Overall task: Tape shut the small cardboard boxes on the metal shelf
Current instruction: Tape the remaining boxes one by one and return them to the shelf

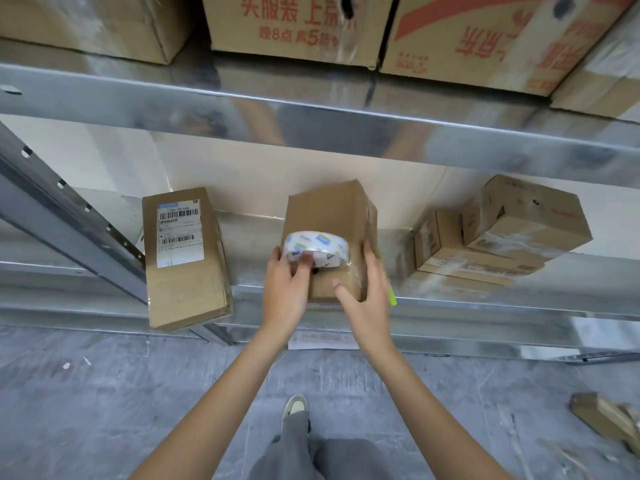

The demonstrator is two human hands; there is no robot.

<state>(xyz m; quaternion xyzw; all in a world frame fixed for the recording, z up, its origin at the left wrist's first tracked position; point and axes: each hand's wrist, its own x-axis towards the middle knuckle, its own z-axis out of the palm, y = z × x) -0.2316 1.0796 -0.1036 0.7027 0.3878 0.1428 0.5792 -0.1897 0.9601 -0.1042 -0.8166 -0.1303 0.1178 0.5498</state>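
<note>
While left hand grips tape roll, box runs lengthwise front-to-back.

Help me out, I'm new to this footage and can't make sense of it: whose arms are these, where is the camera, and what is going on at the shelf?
There is no machine here. A person wears a camera on the head, looking down at their own arms. The left hand grips a roll of printed packing tape against the middle cardboard box on the metal shelf. The right hand rests open on that box's right side. A labelled box lies to the left, and stacked boxes to the right. Something green peeks out behind the right hand; I cannot tell what.
</note>
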